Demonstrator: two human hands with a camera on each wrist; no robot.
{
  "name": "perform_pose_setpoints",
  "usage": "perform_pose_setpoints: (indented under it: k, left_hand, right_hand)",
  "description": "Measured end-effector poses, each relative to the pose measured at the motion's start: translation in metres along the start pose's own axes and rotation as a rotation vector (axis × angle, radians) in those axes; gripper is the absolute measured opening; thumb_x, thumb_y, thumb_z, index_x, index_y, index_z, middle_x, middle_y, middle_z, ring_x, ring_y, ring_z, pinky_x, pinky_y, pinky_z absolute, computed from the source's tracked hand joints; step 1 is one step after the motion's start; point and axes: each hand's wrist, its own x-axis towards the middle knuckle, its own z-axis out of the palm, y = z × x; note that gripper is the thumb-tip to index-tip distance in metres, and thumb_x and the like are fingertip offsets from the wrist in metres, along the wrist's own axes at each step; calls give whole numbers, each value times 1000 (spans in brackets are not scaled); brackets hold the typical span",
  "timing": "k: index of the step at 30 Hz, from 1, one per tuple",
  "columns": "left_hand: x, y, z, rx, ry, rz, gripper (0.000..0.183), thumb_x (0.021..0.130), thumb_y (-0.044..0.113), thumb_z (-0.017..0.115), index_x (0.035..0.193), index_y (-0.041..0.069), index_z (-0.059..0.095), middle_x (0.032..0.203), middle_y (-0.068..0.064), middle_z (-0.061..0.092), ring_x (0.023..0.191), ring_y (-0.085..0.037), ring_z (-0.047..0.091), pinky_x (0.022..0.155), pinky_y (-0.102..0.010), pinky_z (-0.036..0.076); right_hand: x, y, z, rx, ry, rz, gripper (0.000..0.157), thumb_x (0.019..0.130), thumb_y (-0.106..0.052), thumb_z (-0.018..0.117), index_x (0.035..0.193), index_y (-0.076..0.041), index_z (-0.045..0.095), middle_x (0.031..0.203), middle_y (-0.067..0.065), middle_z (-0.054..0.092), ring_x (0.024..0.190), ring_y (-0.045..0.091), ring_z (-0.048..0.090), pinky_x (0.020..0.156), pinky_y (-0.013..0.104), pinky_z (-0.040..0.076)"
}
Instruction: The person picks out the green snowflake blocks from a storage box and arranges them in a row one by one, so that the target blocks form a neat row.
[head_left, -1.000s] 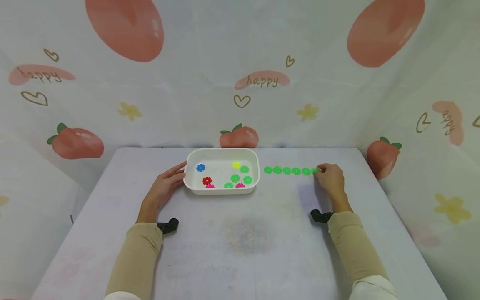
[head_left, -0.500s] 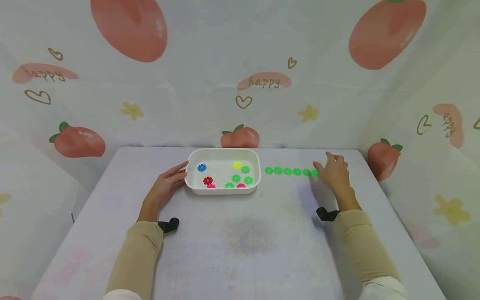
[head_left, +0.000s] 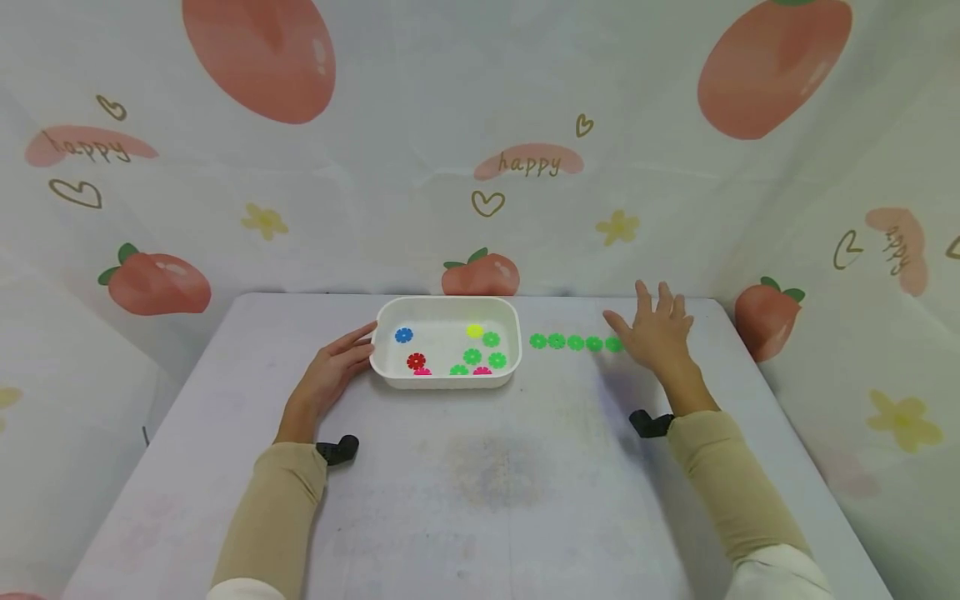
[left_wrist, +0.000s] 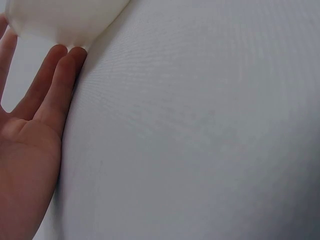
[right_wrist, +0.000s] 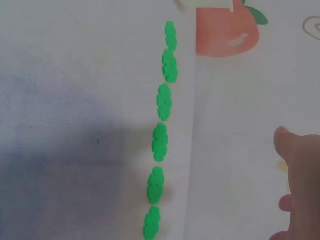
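A white plastic tray [head_left: 446, 383] stands at the back of the table, holding flower-shaped discs: a blue disc [head_left: 404, 335], a red disc [head_left: 416, 361], a yellow disc [head_left: 475, 331], two pink ones and several green ones. My left hand [head_left: 330, 379] rests at the tray's left end; in the left wrist view its straight fingertips touch the tray wall [left_wrist: 65, 22]. To the right of the tray runs a row of several green flower discs [head_left: 575, 342]. Over the row's right end my right hand [head_left: 660, 337] hovers with spread fingers, holding nothing, and hides the last disc in the head view.
The white-covered table [head_left: 480, 517] ends at a printed curtain [head_left: 375, 208] behind and on both sides. A black wrist camera [head_left: 651, 423] sticks out at the right wrist, another [head_left: 337, 450] at the left.
My right hand has let go of the last green disc, lifted off it and spread its fingers, rising towards the back. The left hand stays at the tray.
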Motion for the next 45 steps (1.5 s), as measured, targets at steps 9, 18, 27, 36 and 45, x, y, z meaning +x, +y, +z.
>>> perform_pose_setpoints:
  k: [9,18,27,36,45]
  left_hand:
    - [3,-4,0,-26,8,3,56,104,24,59,157,18,42,157,-14,47,118,3,61,99,-11,49]
    - [13,-18,-5,1,18,16,57,103,33,62,156,24,44,157,-11,47,122,2,60,99,-10,49]
    - [10,-12,-4,-14,11,5,56,104,28,59,157,22,42,159,-13,45,119,3,60,100,-11,49]
    - [13,-20,-7,-9,24,21,57,102,34,62,156,24,45,157,-11,47,121,0,60,99,-10,49]
    - [14,-21,-7,1,28,22,59,100,39,65,154,26,46,156,-9,49,123,-1,59,98,-10,50]
  right_hand:
    - [0,-18,1,-41,-34,-45,95,99,-74,31,165,-9,4,167,33,-10,151,62,-10,114,83,-3]
    - [-3,-39,1,-60,-41,-99,91,101,-70,36,165,-14,4,169,27,-13,152,59,-13,117,79,-7]
    - [-1,-57,7,-110,-50,-149,90,100,-69,39,166,-16,6,170,23,-12,154,56,-13,119,76,-8]
    - [2,-75,17,-156,-52,-206,89,99,-69,42,166,-19,9,172,19,-9,156,52,-11,121,75,-7]
    - [2,-90,24,-167,-77,-242,89,99,-69,43,166,-21,10,172,18,-9,156,50,-12,123,72,-7]
